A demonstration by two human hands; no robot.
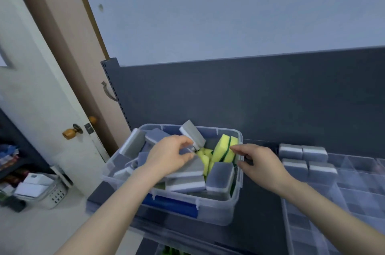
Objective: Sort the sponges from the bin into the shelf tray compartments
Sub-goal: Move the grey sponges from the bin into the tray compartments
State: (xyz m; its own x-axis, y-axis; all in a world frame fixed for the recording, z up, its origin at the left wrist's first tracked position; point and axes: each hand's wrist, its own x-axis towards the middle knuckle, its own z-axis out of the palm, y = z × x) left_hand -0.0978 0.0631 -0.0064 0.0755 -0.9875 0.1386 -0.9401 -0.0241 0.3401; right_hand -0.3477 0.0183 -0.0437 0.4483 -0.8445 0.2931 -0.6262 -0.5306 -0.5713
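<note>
While both bare hands reach into a clear plastic bin (235,200) standing on a dark grey shelf (260,202), the left hand (168,156) grips the lower end of a grey-and-white rectangular foam sponge (192,134), which sticks up tilted above the heap. The right hand (260,163) pinches the edge of a yellow foam sponge with a green scouring layer (223,148) between forefinger and thumb. That sponge stands on edge near the bin's far right corner, pressed against another of its kind.

The bin is heaped with more sponges. Most are soft-cornered blocks, grey on one face and white on the other, lying at all angles. A few yellow ones show in the middle, partly under the grey ones. A blue part (173,204) shows at the bin's near wall.

To the right of the bin, on the same shelf, lies a clear plastic tray with square compartments (312,223). Four grey-and-white sponges (290,150) sit grey face up in its far left corner, two by two and touching.

At far left are a pale door with a round brass knob (71,133) and, on the floor, a white perforated basket (52,194).
</note>
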